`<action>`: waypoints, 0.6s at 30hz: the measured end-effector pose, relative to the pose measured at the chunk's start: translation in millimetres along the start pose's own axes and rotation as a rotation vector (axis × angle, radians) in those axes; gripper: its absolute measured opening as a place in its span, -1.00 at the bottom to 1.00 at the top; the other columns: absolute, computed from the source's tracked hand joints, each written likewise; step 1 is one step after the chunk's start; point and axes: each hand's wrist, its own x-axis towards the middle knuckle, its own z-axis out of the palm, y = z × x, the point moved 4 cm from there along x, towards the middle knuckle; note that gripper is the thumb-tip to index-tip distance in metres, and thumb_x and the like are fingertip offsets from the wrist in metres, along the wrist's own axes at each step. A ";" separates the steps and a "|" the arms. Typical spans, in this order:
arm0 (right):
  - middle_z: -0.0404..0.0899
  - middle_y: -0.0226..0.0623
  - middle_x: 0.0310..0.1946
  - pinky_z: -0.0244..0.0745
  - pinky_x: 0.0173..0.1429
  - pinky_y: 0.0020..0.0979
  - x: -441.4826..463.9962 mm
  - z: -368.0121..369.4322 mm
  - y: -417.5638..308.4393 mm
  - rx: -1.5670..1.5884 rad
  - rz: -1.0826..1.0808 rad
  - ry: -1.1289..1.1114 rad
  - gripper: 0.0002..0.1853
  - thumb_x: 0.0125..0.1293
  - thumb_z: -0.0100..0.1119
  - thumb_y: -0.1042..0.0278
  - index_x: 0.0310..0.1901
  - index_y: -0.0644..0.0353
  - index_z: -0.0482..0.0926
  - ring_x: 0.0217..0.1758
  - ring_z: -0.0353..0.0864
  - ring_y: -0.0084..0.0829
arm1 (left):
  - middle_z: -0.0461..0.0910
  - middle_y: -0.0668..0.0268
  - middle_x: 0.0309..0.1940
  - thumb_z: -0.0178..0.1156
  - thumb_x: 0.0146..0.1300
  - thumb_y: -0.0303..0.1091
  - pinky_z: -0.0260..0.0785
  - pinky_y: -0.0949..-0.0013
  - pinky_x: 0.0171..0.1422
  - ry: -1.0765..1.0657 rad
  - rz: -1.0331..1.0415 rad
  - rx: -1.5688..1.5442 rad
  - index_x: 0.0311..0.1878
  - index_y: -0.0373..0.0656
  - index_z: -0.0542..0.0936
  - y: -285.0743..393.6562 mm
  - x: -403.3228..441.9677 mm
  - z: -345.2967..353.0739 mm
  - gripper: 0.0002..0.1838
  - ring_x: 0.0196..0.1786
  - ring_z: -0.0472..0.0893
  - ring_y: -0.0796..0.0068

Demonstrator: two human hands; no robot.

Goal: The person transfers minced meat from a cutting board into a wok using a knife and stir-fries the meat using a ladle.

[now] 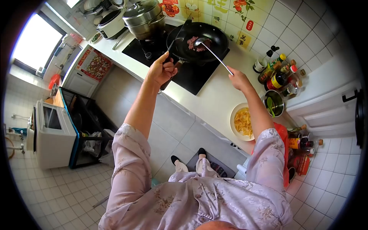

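My left hand [163,69] is closed round the dark handle of a black spatula [179,37], whose blade is raised at the left rim of the wok. A black wok [214,36] sits on the dark cooktop [195,78]. My right hand [239,79] grips the end of a long metal ladle [214,54], and the ladle's bowl touches reddish minced meat [191,43] in the wok. Below my right forearm, a white bowl [232,122] holds yellow strips of food [242,122].
A steel steamer pot [143,23] stands left of the wok, with a white rice cooker [111,25] beyond it. Sauce bottles [276,80] and a metal pot [273,102] line the counter's right side. A white microwave [55,132] is at the lower left.
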 end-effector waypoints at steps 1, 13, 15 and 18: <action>0.46 -0.05 -0.11 0.34 0.01 -0.29 0.6 0.0 0.8 0.002 -0.004 -0.002 -0.56 0.18 -0.11 0.28 0.14 -0.11 0.29 -0.05 0.45 -0.11 | 0.03 0.60 -0.83 -0.02 0.21 -0.05 0.24 0.47 -0.32 -0.072 -0.017 -0.029 -0.48 -0.20 0.40 -2.3 1.0 2.9 -0.63 -0.76 0.06 0.71; 0.50 -0.05 -0.19 0.35 -0.05 -0.31 -24.8 -10.2 10.3 0.310 0.025 0.116 -0.58 0.12 -0.07 0.32 0.07 0.02 0.37 -0.14 0.49 -0.15 | 0.03 0.58 -0.83 -0.07 0.23 -0.04 0.20 0.48 -0.30 -0.019 0.028 -0.141 -0.47 -0.18 0.34 -21.7 24.0 11.5 -0.63 -0.76 0.05 0.66; 0.51 -0.06 -0.21 0.36 -0.09 -0.30 -24.9 -10.9 10.7 0.248 0.000 0.116 -0.58 0.12 -0.07 0.31 0.08 0.02 0.37 -0.18 0.50 -0.15 | -0.02 0.59 -0.83 -0.09 0.24 -0.05 0.22 0.43 -0.21 0.064 0.032 -0.036 -0.52 -0.11 0.31 -24.6 20.6 10.0 -0.65 -0.76 0.05 0.67; 0.50 -0.06 -0.20 0.36 -0.05 -0.29 -20.4 -4.6 12.4 0.236 0.045 0.083 -0.58 0.12 -0.07 0.30 0.07 0.01 0.37 -0.14 0.48 -0.13 | -0.03 0.59 -0.84 -0.05 0.23 -0.06 0.22 0.42 -0.21 0.101 0.041 0.009 -0.52 -0.08 0.30 -26.5 12.4 10.5 -0.67 -0.75 0.05 0.67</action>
